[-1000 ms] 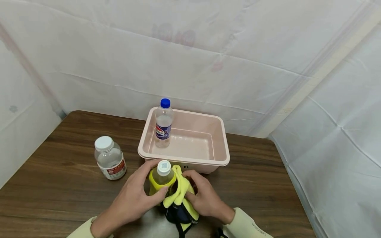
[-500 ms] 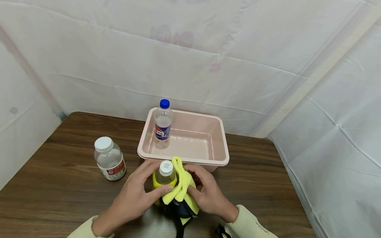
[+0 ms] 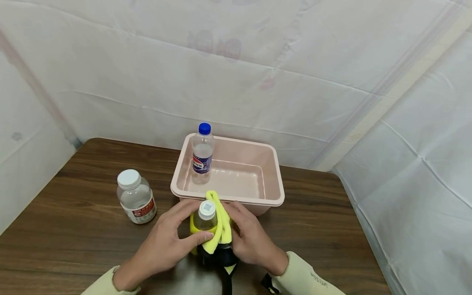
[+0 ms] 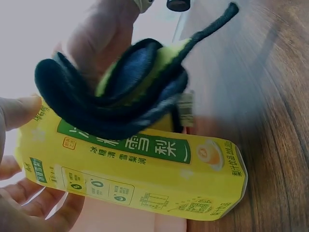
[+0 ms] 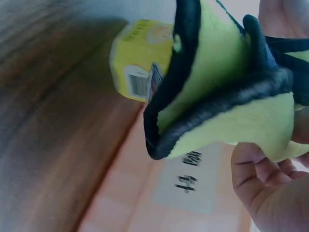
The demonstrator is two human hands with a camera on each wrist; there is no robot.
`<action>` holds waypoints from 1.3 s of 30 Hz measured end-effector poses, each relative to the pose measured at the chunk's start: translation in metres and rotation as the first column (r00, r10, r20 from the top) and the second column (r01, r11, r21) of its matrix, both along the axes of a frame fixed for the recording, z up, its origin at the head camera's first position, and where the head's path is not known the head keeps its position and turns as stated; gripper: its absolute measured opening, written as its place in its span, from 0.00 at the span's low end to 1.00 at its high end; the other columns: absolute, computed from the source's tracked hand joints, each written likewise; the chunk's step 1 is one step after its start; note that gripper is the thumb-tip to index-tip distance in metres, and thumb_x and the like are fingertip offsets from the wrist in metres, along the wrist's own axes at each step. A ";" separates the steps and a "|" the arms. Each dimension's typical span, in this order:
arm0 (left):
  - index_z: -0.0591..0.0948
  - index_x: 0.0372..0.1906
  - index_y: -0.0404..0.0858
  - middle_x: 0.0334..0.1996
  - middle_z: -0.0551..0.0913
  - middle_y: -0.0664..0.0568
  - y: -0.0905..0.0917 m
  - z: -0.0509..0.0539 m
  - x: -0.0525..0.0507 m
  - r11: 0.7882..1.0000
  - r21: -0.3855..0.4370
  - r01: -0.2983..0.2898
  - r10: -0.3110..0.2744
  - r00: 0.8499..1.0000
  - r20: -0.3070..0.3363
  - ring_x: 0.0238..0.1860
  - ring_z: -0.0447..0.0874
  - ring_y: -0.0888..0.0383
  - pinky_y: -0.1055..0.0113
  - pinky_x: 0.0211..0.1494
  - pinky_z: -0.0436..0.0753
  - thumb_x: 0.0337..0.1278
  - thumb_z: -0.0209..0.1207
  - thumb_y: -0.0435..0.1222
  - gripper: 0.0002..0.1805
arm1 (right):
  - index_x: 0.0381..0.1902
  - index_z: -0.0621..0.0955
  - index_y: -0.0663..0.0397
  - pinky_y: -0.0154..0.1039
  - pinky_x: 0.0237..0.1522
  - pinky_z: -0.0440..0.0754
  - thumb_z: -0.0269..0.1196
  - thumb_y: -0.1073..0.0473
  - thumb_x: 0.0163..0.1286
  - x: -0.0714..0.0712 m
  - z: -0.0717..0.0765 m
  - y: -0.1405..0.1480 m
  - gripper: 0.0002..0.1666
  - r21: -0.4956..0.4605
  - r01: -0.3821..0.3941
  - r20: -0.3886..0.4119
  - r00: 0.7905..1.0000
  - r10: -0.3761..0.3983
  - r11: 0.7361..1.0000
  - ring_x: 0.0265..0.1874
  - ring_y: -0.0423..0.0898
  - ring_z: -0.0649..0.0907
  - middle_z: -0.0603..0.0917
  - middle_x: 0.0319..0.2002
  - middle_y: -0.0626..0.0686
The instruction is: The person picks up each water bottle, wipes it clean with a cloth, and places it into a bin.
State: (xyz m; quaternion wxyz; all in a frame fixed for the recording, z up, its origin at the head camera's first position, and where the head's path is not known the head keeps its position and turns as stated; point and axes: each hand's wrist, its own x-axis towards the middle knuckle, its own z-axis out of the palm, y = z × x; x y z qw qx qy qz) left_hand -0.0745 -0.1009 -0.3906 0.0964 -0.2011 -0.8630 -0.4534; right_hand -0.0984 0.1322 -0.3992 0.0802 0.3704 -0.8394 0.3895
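Observation:
A bottle [image 3: 207, 209] with a white cap and a yellow pear-drink label stands upright before the tub in the head view. My left hand [image 3: 170, 241] grips it near the top, thumb on the near side and fingers behind. In the left wrist view the label of the bottle [image 4: 193, 193] is plain to see. My right hand [image 3: 254, 239] holds a folded yellow and dark-blue cloth [image 3: 224, 229] against the bottle's right side. Folds of the cloth [image 5: 227, 116] fill the right wrist view, with the bottle's base partly behind them.
A pink tub [image 3: 278, 174] stands behind the hands, with a blue-capped bottle [image 3: 201, 164] upright inside its left part. To the left, a clear jar [image 3: 138, 200] with a white lid stands on the brown wooden table [image 3: 73, 213]. White sheeting [image 3: 236, 82] hangs behind.
The right hand and the cloth have shifted left, closer against the bottle. The bottle has moved slightly right within the left hand's grip. The jar and the tub are unchanged.

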 end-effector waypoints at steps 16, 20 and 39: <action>0.81 0.65 0.56 0.60 0.82 0.65 0.001 0.002 -0.002 1.000 -0.002 0.027 -0.027 0.999 -0.021 0.59 0.81 0.65 0.58 0.61 0.86 0.59 0.73 0.50 0.28 | 0.60 0.82 0.48 0.27 0.42 0.76 0.62 0.67 0.74 0.003 -0.021 0.000 0.20 0.170 0.030 0.126 0.991 -0.052 0.985 0.38 0.35 0.75 0.81 0.41 0.47; 0.81 0.65 0.57 0.59 0.81 0.67 0.002 0.001 -0.001 1.000 -0.006 0.020 -0.020 1.000 -0.006 0.58 0.81 0.67 0.61 0.61 0.86 0.59 0.73 0.51 0.28 | 0.62 0.81 0.46 0.29 0.39 0.77 0.62 0.69 0.74 0.008 -0.003 0.006 0.22 0.013 0.007 0.082 0.997 -0.008 1.000 0.37 0.36 0.74 0.81 0.41 0.47; 0.80 0.65 0.58 0.59 0.81 0.67 0.000 0.001 -0.001 1.000 0.000 0.028 -0.028 1.000 -0.004 0.58 0.81 0.66 0.59 0.61 0.86 0.60 0.73 0.50 0.27 | 0.59 0.79 0.50 0.26 0.36 0.77 0.61 0.65 0.72 0.002 -0.051 -0.003 0.18 0.514 -0.022 0.153 0.986 -0.067 0.857 0.35 0.34 0.77 0.80 0.46 0.46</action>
